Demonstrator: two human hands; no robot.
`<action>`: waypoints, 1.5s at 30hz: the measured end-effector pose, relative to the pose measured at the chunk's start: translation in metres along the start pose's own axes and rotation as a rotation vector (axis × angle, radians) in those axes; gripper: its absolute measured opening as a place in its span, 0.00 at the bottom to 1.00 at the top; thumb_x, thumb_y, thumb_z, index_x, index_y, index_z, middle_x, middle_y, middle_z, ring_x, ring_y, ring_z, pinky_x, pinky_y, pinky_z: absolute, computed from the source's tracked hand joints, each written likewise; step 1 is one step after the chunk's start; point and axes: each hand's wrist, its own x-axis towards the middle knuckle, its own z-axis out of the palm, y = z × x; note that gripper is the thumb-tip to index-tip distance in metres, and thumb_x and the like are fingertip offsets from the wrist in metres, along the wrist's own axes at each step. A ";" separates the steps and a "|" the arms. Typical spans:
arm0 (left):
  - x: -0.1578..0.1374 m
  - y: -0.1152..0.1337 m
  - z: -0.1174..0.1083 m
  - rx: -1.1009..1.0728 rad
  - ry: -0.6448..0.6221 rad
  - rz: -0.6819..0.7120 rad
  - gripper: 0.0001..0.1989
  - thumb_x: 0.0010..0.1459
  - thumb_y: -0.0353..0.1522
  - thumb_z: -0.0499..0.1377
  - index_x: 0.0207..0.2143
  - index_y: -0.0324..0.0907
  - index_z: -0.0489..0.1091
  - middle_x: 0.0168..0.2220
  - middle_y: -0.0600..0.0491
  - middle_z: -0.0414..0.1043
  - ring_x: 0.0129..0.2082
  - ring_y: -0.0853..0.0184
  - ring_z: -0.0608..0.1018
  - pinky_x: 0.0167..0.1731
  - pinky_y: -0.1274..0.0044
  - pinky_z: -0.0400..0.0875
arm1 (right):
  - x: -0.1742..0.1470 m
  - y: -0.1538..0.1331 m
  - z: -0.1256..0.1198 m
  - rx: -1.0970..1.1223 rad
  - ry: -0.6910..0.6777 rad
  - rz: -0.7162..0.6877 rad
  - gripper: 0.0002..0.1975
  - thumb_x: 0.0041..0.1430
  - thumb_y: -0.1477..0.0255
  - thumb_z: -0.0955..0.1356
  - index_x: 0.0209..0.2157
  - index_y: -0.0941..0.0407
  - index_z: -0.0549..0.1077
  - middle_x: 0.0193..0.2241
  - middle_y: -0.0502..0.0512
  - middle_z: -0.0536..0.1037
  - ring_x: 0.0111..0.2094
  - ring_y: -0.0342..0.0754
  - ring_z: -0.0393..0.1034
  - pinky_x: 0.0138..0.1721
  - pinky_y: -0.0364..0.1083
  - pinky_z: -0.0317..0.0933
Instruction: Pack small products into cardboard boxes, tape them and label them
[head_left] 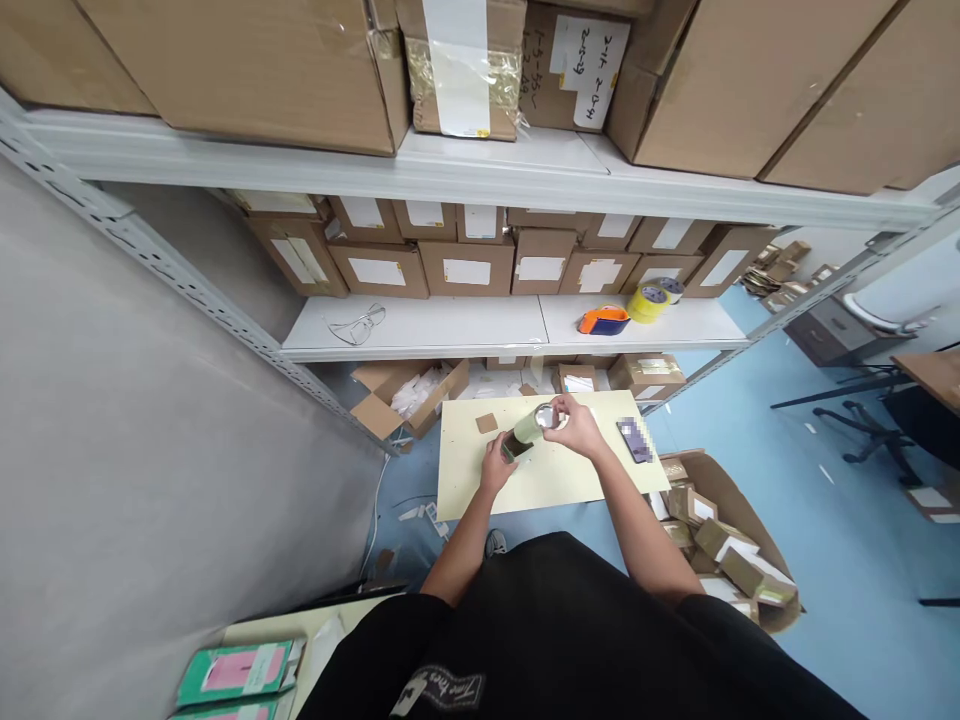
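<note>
Above the pale yellow table, my two hands hold a pale green cylinder [529, 428], tilted with its shiny round end up and to the right. My left hand [495, 464] is closed around the dark lower part of it. At the round end, the fingers of my right hand [576, 428] grip the rim. The cylinder's exact kind is too small to make out. A small brown cardboard piece [486, 423] lies on the table [465, 480] left of it, and a phone [634, 440] lies to the right.
Behind the table stands a metal shelf [450, 325] with labelled cardboard boxes, glasses [358, 325], an orange and blue tape dispenser [604, 320] and yellow tape rolls [648, 302]. An open carton [412, 395] sits at back left. A large carton [757, 500] of small boxes stands right.
</note>
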 end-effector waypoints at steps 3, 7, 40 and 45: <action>0.001 -0.001 -0.005 -0.007 0.031 -0.032 0.45 0.51 0.31 0.71 0.70 0.49 0.59 0.59 0.44 0.69 0.39 0.61 0.81 0.47 0.65 0.79 | -0.001 -0.015 -0.030 0.117 0.138 -0.044 0.27 0.44 0.64 0.75 0.48 0.53 0.73 0.39 0.55 0.82 0.41 0.55 0.79 0.46 0.51 0.72; -0.004 0.003 -0.001 -0.022 0.033 0.076 0.43 0.55 0.30 0.68 0.71 0.49 0.57 0.63 0.45 0.67 0.47 0.59 0.80 0.50 0.68 0.78 | -0.006 -0.019 -0.045 0.198 0.264 -0.048 0.27 0.47 0.63 0.75 0.50 0.55 0.73 0.44 0.59 0.81 0.41 0.54 0.78 0.43 0.51 0.73; -0.006 0.031 -0.008 0.357 -0.088 0.071 0.58 0.49 0.37 0.75 0.75 0.56 0.45 0.77 0.44 0.41 0.71 0.41 0.60 0.65 0.57 0.63 | -0.012 -0.007 -0.016 0.176 0.199 0.006 0.27 0.42 0.63 0.75 0.47 0.54 0.74 0.41 0.56 0.83 0.43 0.56 0.78 0.46 0.52 0.71; -0.010 0.031 -0.014 0.342 -0.129 0.088 0.58 0.47 0.34 0.75 0.75 0.53 0.48 0.77 0.43 0.43 0.72 0.42 0.59 0.65 0.58 0.64 | -0.011 -0.009 -0.017 0.183 0.196 0.016 0.27 0.42 0.63 0.75 0.47 0.53 0.74 0.41 0.56 0.83 0.45 0.57 0.79 0.47 0.53 0.72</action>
